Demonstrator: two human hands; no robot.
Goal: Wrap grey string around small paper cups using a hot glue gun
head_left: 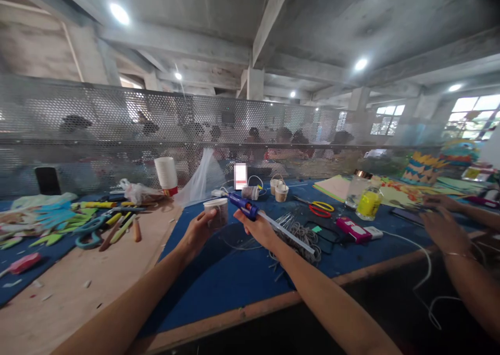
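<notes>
My left hand is closed round a small paper cup, held upright above the blue mat. In my right hand is a blue hot glue gun, its nozzle pointing up and left near the cup's rim. A long whitish glue stick sticks out of the gun's back end, over my right wrist. Beyond the gun another small cup lies on its side. Whether the nozzle touches the cup I cannot tell.
Grey cord lies bundled right of my hand, near scissors and two small handled cups. Tools and stacked cups stand left. Jars, a pink box and a co-worker's hand are right.
</notes>
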